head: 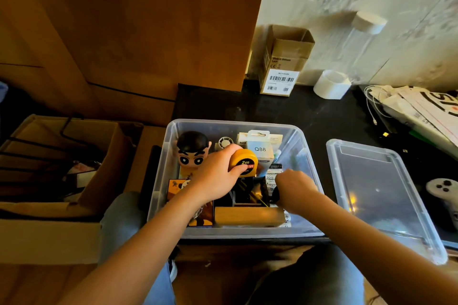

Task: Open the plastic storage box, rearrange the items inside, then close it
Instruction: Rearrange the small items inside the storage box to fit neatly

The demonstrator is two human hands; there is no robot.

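Translucent plastic storage box [301,156] sits at frame centre, its lid [381,195] laid off at right (mid-rearrangement, apparently). Left hand [215,176] grips the yellow tape measure [244,162] above the contents. Right hand [295,184] reaches in with fingers curled; what they hold cannot be told.

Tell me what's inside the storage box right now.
In the storage box: a cartoon figure, a white Q88 package, a wooden block, and the yellow tape measure gripped by the left hand. Both hands hide the middle.

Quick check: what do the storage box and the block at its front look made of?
Storage box: translucent, slightly glossy plastic, since contents and countertop show through its walls. Block: probably wood, matte tan with faint grain, though warm light leaves laminate possible.
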